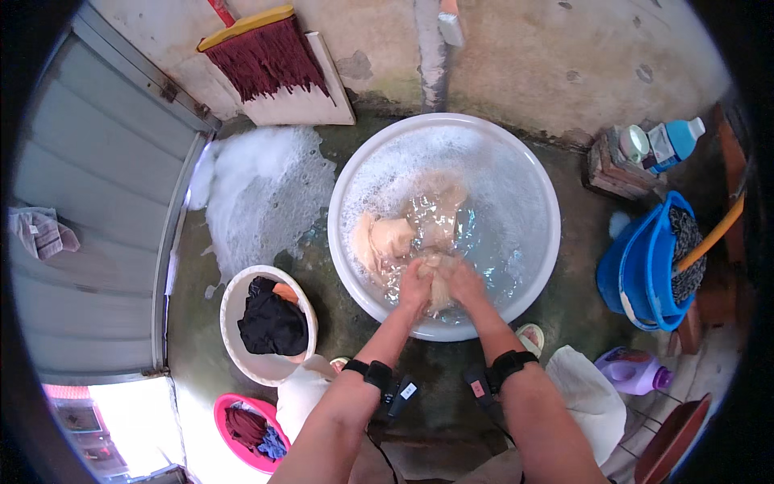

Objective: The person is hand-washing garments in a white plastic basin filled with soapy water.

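Observation:
A large white plastic basin (547, 260) of sudsy water stands on the floor before me. A pale beige cloth garment (390, 237) lies in it, partly under water and foam, bulging above the surface at the left. My left hand (416, 282) grips a bunched part of the wet cloth near the basin's near side. My right hand (465, 281), somewhat blurred, grips the same bunch from the right. The two hands are close together at the water's surface, with cloth between and below them. Some fingers are hidden by cloth and water.
Left stand a white tub (228, 314) with dark clothes and a pink basin (224, 402) with clothes. Foam (260, 181) covers floor beside a metal door (91, 181). Right are blue buckets (629, 266), a purple detergent bottle (635, 370) and bricks (611, 169) holding a blue bottle (677, 142). A mop (266, 57) hangs behind.

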`<state>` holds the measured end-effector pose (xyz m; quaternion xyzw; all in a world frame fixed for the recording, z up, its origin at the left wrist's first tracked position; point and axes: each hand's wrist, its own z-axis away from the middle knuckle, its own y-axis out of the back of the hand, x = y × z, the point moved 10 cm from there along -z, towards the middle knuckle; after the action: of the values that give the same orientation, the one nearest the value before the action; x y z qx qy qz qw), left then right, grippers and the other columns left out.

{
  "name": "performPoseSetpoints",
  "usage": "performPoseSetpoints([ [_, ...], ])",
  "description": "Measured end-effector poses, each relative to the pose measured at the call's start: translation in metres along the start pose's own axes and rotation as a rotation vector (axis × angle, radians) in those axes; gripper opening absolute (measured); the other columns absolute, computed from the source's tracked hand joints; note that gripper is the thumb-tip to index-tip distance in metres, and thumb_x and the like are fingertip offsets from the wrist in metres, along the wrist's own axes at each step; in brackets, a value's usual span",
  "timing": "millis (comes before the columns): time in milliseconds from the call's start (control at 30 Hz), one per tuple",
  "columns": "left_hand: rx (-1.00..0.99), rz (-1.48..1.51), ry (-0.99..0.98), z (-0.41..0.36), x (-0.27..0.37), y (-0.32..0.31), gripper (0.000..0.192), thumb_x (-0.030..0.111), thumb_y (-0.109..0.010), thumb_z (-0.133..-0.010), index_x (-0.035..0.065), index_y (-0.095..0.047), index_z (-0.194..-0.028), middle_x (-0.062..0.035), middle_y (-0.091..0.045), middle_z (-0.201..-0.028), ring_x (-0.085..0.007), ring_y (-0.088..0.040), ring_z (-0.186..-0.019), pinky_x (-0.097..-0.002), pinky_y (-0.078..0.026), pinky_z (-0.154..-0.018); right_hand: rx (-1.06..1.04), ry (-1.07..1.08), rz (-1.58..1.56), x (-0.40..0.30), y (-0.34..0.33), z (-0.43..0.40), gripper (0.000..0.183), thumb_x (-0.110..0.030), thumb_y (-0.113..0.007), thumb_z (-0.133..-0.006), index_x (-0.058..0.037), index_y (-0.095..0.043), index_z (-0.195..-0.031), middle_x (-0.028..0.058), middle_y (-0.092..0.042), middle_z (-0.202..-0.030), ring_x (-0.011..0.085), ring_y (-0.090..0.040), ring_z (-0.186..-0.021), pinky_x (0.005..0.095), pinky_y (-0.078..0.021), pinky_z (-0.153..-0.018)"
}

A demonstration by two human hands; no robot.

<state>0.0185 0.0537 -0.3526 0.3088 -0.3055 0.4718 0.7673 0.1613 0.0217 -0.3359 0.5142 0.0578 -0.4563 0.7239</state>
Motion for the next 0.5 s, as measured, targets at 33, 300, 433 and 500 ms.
performPoseSetpoints([
  [33, -0.012, 0.0, -0.003, 0.005, 0.008, -0.008, 0.043, 0.008, -0.058, -0.079, 0.0132, -0.045, -0.119, -0.0119, -0.056, -0.103, -0.0211, -0.055, -0.092, -0.0323, -0.046, -0.074, 0.144, 0.082, -0.04, -0.003, 0.009, 0.002, 0.045, -0.04, -0.055, -0.079, -0.004, -0.049, -0.105, 0.0226, -0.054, -0.1, 0.04, -0.052, -0.095, 0.0469, -0.0409, -0.079],
  [300, -0.231, 0.95, 0.071, -0.012, 0.007, 0.015, 0.036, 0.037, -0.042, -0.09, 0.0091, -0.05, -0.112, -0.011, -0.056, -0.104, -0.0224, -0.056, -0.091, -0.0386, -0.049, -0.075, 0.057, 0.528, -0.259, -0.169, 0.041, 0.068, 0.039, -0.029, -0.052, -0.083, -0.0017, -0.055, -0.11, 0.0234, -0.052, -0.113, 0.0387, -0.05, -0.102, 0.0415, -0.0405, -0.088],
  [433, -0.085, 0.626, 0.14, 0.033, 0.08, 0.005, 0.036, 0.032, -0.042, -0.091, 0.0051, -0.048, -0.114, -0.0118, -0.054, -0.107, -0.0232, -0.054, -0.095, -0.038, -0.049, -0.076, 0.448, 0.682, -0.217, -0.15, 0.091, 0.051, 0.027, -0.028, -0.054, -0.083, -0.0011, -0.055, -0.085, 0.0212, -0.054, -0.09, 0.0414, -0.052, -0.076, 0.0426, -0.0434, -0.068],
  [500, -0.153, 0.676, 0.088, 0.042, 0.109, 0.015, 0.035, 0.031, -0.044, -0.09, 0.0047, -0.049, -0.112, -0.0116, -0.055, -0.105, -0.0227, -0.056, -0.093, -0.0376, -0.049, -0.076, 0.332, 0.322, -0.31, -0.125, 0.098, 0.021, 0.029, -0.03, -0.053, -0.083, -0.0046, -0.054, -0.096, 0.0187, -0.056, -0.096, 0.036, -0.056, -0.082, 0.0431, -0.0428, -0.076],
])
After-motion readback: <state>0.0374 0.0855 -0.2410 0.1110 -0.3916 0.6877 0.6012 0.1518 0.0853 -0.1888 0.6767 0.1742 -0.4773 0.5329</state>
